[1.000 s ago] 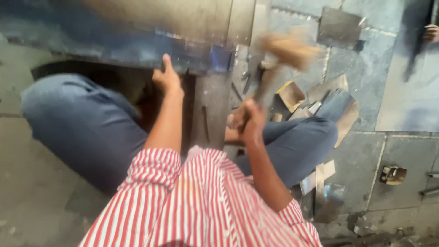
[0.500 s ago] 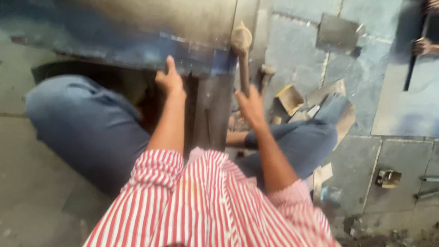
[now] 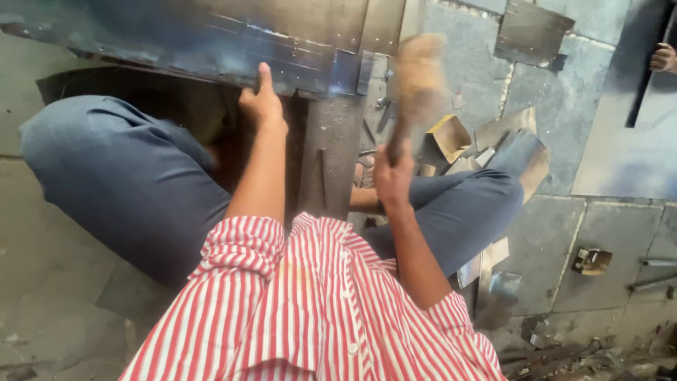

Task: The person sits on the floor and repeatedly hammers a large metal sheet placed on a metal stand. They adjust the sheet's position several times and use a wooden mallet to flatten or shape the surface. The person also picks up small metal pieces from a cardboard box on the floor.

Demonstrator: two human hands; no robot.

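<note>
Down on the workshop floor, the person sits cross-legged with a long blue-grey metal sheet (image 3: 211, 42) lying across an upright steel bar (image 3: 331, 155) planted between the knees. The left hand (image 3: 262, 106) is clamped on the sheet's near edge, fingers curled under and thumb pointing up over the top, seemingly to pin the sheet flat on the bar so it cannot jump. The right hand (image 3: 392, 176) is wrapped tight around the handle of a wooden mallet (image 3: 417, 70), whose pale head is a blur above the sheet's right end, just beside the bar. That blur says the mallet is mid-swing, and the grip sits low on the handle, which would give the head more reach. Both hands are fully closed on what they hold; no slack in either.

Around them, grey stone slabs (image 3: 543, 233) with rough joints carry a scatter of offcuts: a small folded tin box (image 3: 450, 137), bent strips, a curved plate by the right knee, and a little bracket (image 3: 591, 261) further out. A larger flat sheet (image 3: 620, 155) lies at the right, where another person's hand (image 3: 663, 58) holds a dark bar. Dust and scraps gather along the bottom right.
</note>
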